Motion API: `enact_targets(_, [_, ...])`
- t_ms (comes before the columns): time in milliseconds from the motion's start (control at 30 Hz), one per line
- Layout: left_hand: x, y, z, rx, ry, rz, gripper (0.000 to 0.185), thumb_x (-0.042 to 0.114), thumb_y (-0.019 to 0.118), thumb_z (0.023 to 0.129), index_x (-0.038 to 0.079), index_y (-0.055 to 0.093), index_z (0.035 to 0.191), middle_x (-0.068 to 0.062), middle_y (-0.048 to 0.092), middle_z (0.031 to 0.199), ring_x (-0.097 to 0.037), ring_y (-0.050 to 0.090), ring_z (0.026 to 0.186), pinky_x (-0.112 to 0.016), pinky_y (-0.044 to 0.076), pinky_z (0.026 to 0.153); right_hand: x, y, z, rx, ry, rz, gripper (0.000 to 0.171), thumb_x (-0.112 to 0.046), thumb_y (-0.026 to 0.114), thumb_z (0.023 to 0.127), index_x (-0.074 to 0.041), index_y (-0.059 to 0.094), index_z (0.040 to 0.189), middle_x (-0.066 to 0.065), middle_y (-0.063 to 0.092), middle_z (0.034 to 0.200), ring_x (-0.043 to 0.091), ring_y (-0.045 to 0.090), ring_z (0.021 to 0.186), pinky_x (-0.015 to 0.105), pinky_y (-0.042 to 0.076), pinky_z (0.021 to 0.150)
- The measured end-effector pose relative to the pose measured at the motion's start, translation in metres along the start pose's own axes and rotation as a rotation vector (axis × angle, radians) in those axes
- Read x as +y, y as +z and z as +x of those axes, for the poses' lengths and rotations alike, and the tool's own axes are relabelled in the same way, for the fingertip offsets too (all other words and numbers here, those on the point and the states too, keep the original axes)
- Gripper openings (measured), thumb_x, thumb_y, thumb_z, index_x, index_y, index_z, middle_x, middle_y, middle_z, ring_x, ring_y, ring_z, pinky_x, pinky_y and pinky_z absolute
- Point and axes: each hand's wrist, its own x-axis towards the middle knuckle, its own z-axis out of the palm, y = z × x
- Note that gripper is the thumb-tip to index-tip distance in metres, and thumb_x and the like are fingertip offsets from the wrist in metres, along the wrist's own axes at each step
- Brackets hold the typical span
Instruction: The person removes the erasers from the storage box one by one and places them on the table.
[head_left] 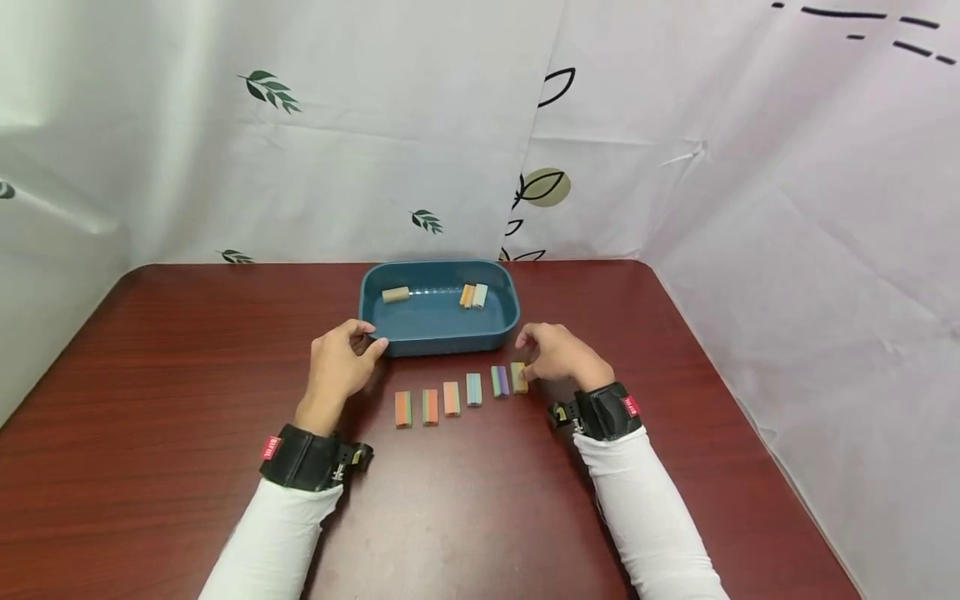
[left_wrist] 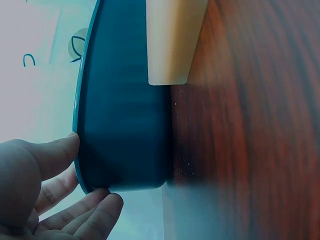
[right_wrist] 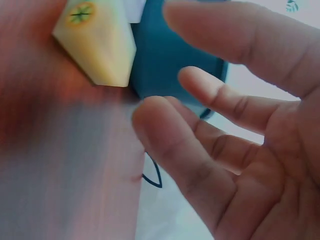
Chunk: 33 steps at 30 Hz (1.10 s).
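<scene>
A blue tray [head_left: 442, 344] with rounded corners sits at the back of the table. My left hand [head_left: 337, 365] holds its front left corner, thumb and fingers at the rim in the left wrist view. In front of the tray stands a row of several small striped blocks [head_left: 452, 398]. At the row's right end is a yellowish block [head_left: 519, 377], with a small green and yellow print on its end in the right wrist view. My right hand [head_left: 558, 354] is beside this block, thumb and fingers apart, with a gap to it in the right wrist view [right_wrist: 225, 150].
Inside the tray lie a beige block [head_left: 395, 294] at the left, and an orange-striped block [head_left: 467, 296] next to a pale block [head_left: 480, 296] at the right. Behind the reddish-brown table [head_left: 187, 375] hangs a white patterned sheet [head_left: 360, 167], also along the right side.
</scene>
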Motion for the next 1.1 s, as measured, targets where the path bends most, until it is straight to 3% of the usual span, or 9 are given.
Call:
enact_targets(200, [0.001,0.000,0.004,-0.009,-0.004,0.005,0.034,0.025,0.066,0.095,0.002,0.063,0.119,-0.020,0.065,0.113,-0.034,0.060,0.105,-0.049,0.045,0.093,-0.005,-0.007,0.000,0.106,-0.052,0.046,0.032,-0.008,0.079,0.079,0.000,0.062,0.106,0.012,0.063,0.095,0.022,0.060,0.084,0.035,0.052,0.073])
enact_targets(433, [-0.002,-0.003,-0.001,-0.029,-0.029,0.009,0.035,0.027,0.064,0.095,0.004,0.062,0.121,-0.020,0.064,0.117,-0.035,0.059,0.109,-0.051,0.043,0.096,-0.015,0.001,0.006,0.261,-0.146,0.122,0.021,-0.012,0.072,0.088,-0.002,0.061,0.102,0.007,0.061,0.089,0.020,0.058,0.083,0.034,0.050,0.074])
enact_targets(700, [0.000,-0.002,-0.004,-0.036,-0.029,0.013,0.035,0.026,0.065,0.094,0.003,0.061,0.121,-0.021,0.064,0.116,-0.035,0.059,0.108,-0.052,0.044,0.094,-0.025,-0.006,0.027,0.363,-0.181,0.075,0.021,-0.016,0.070,0.091,-0.002,0.062,0.104,0.014,0.063,0.096,0.021,0.058,0.083,0.034,0.050,0.072])
enact_targets(867, [0.001,0.000,-0.005,-0.039,-0.022,0.011,0.035,0.026,0.066,0.094,0.003,0.062,0.120,-0.021,0.064,0.118,-0.035,0.060,0.108,-0.051,0.045,0.094,-0.039,-0.023,0.047,0.317,-0.121,-0.032,0.022,-0.020,0.071,0.090,-0.005,0.061,0.104,0.010,0.061,0.099,0.021,0.056,0.087,0.035,0.049,0.077])
enact_targets(1100, [0.001,0.001,-0.006,-0.024,-0.028,-0.014,0.034,0.024,0.067,0.094,0.002,0.062,0.119,-0.022,0.064,0.117,-0.035,0.061,0.108,-0.050,0.046,0.093,-0.059,-0.046,0.080,0.105,0.010,-0.175,0.028,-0.024,0.068,0.092,-0.005,0.060,0.109,0.009,0.058,0.097,0.021,0.051,0.078,0.034,0.045,0.070])
